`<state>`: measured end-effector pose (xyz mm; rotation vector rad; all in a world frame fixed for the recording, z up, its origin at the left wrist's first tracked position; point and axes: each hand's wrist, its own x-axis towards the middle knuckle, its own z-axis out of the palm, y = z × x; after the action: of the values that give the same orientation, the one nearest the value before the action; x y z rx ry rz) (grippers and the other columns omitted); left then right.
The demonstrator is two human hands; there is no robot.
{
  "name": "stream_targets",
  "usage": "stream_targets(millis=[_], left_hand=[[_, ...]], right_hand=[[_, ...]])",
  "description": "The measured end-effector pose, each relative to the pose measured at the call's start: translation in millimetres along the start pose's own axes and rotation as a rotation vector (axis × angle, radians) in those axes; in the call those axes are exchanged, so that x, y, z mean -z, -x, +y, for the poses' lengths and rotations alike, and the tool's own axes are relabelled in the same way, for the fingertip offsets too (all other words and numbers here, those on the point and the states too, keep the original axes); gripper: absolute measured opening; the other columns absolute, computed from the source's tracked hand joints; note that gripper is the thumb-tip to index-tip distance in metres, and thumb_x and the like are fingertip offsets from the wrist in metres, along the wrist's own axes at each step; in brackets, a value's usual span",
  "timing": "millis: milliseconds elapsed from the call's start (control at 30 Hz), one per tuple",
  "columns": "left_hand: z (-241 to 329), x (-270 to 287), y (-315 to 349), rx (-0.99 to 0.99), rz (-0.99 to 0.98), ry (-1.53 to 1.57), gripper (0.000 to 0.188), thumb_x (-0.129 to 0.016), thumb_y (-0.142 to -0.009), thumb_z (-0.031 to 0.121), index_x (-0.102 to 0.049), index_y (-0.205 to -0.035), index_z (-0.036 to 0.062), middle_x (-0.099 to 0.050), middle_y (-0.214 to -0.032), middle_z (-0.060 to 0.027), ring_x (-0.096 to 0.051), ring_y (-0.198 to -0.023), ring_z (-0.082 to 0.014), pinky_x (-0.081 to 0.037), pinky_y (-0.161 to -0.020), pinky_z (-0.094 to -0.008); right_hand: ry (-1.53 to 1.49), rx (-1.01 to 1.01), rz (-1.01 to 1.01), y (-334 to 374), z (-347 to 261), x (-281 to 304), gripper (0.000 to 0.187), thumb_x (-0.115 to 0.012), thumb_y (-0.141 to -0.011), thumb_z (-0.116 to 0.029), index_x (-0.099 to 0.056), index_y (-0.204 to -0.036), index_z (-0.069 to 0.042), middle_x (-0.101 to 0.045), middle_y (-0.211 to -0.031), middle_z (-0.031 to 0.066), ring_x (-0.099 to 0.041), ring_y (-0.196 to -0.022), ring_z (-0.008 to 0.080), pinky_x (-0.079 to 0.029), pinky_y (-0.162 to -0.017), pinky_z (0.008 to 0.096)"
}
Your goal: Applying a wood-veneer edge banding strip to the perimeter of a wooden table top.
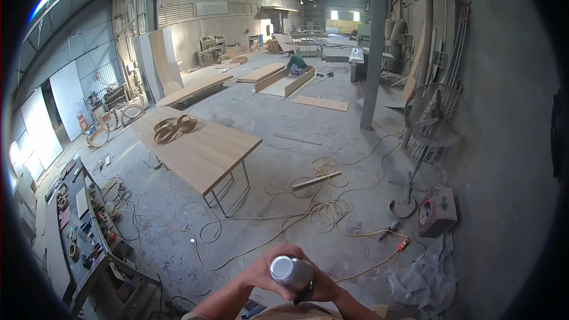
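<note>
Silver canister (291, 271), apparently, clasped by left hand (265, 271), right hand (324, 285); contents hidden.

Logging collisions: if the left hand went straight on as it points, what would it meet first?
The left hand would likely meet the silver cylinder it holds, perhaps then the right hand; depth is unclear.

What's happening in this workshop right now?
A person's left hand and right hand are wrapped around a silver, rounded cylindrical object, held close to the body. Ahead, a pale wood-coloured rectangular panel rests on grey legs, with brown coiled strips lying on it. Farther back, another person in a green top is low down at a long wooden frame.
</note>
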<state>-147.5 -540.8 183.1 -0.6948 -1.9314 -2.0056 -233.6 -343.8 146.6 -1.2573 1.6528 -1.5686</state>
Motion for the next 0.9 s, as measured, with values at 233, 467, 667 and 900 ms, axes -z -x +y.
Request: stream_targets(millis=[233, 467, 667, 900], left_hand=[[-11.6, 3.0, -42.0, 0.086, -0.337, 0.278, 0.095, -0.100, -0.055, 0.054, -0.058, -0.123, 0.0020, -0.065, -0.117, -0.0154, -0.066, -0.106, -0.0277, -0.052, -0.090, -0.0426], [-5.6, -20.5, -56.4, 0.154, -0.175, 0.009, 0.074, -0.085, -0.069, 0.055, -0.058, -0.115, 0.0028, -0.058, -0.108, -0.0065, -0.056, -0.100, -0.0155, -0.046, -0.088, -0.0322], [-8.8, -30.6, -51.2, 0.074, -0.226, 0.211, 0.091, -0.092, -0.062, 0.060, -0.058, -0.122, 0.0008, -0.065, -0.109, -0.0138, -0.065, -0.103, -0.0267, -0.051, -0.090, -0.0411], [-14.8, -44.4, -68.8, 0.093, -0.206, 0.075, 0.083, -0.092, -0.063, 0.057, -0.059, -0.116, 0.0014, -0.068, -0.105, -0.0154, -0.069, -0.094, -0.0270, -0.055, -0.083, -0.0408]], right_hand=[[-0.089, -0.010, -0.270, 15.7, 46.3, 7.7, 0.095, -0.092, -0.066, -0.016, -0.042, -0.146, -0.007, -0.057, -0.135, 0.0091, -0.053, -0.127, 0.0217, -0.042, -0.109, 0.0371], [-0.244, -0.176, -0.092, 38.4, 34.8, 6.5, 0.087, -0.096, -0.065, -0.023, -0.052, -0.139, -0.007, -0.063, -0.127, 0.0064, -0.061, -0.118, 0.0179, -0.050, -0.100, 0.0360], [-0.339, -0.154, -0.032, 51.7, 34.3, 10.1, 0.085, -0.091, -0.067, -0.011, -0.048, -0.140, -0.005, -0.061, -0.125, 0.0070, -0.057, -0.117, 0.0161, -0.045, -0.100, 0.0340], [-0.325, -0.164, -0.152, 52.2, 36.6, 23.9, 0.097, -0.095, -0.060, -0.019, -0.046, -0.143, -0.006, -0.058, -0.130, 0.0062, -0.054, -0.120, 0.0169, -0.046, -0.101, 0.0347]])
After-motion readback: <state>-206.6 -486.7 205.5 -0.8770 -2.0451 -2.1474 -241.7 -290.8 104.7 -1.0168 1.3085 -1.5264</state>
